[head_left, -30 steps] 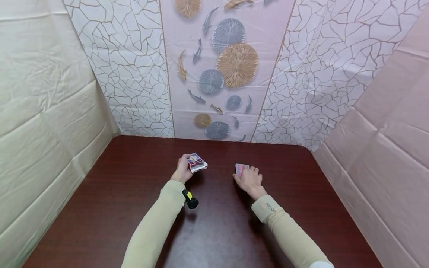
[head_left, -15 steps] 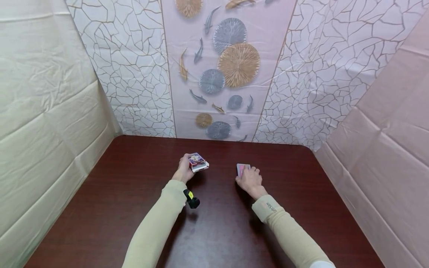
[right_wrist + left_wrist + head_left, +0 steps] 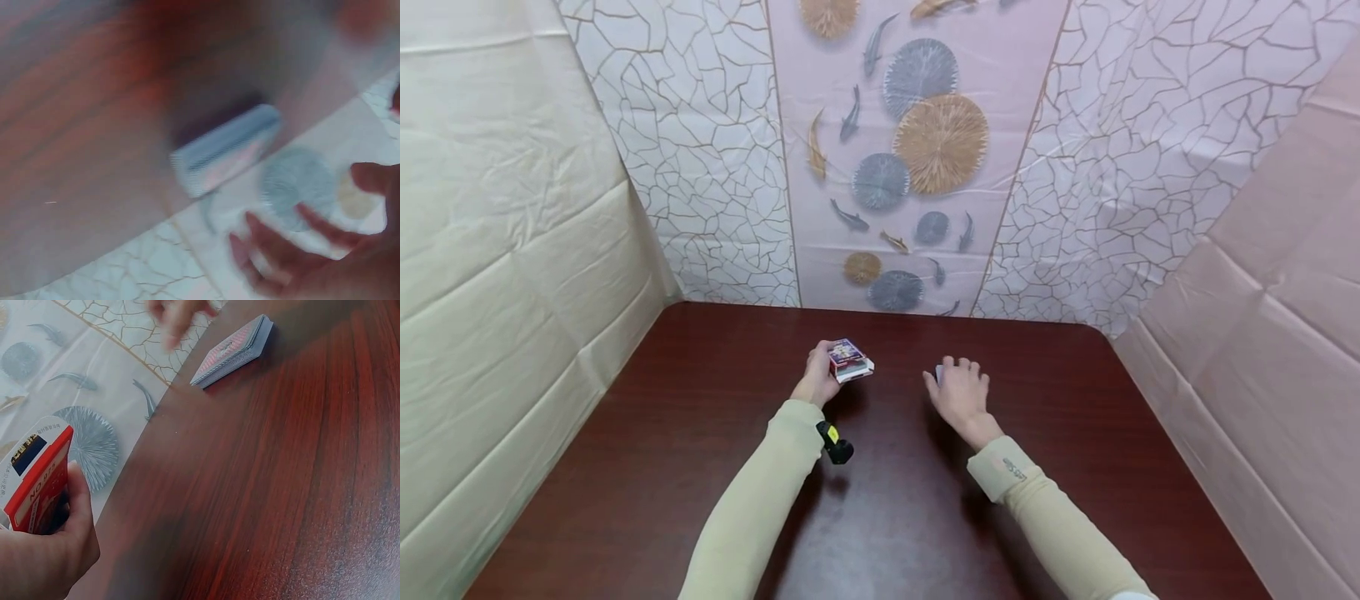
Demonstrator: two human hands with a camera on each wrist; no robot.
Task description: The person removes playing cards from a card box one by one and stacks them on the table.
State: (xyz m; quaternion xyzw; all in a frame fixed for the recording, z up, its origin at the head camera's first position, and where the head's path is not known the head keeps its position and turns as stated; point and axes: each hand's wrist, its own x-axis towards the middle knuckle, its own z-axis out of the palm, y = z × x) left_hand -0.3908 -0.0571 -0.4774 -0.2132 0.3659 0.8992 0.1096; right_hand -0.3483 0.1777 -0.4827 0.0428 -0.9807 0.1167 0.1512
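My left hand [image 3: 817, 380] grips a red and white playing card box [image 3: 850, 360] above the table, its end facing right with a white flap showing. In the left wrist view, the thumb lies along the red side of the card box [image 3: 42, 481]. A deck of playing cards [image 3: 234, 351] with pink backs rests flat on the table, slightly fanned at its edges. My right hand [image 3: 962, 393] hovers over that deck with fingers spread, covering most of it in the head view. The right wrist view, though blurred, shows a gap between those fingers and the deck [image 3: 228, 150].
The dark red-brown wooden table [image 3: 880, 517] runs back to a patterned cloth wall [image 3: 715, 167]. Pale cloth walls [image 3: 512, 250] stand along both sides. A black wrist camera [image 3: 835, 443] is strapped to the left wrist.
My right hand has lifted off the deck and its fingers have spread, hiding more of the cards from the head view. My left hand keeps its grip on the card box.
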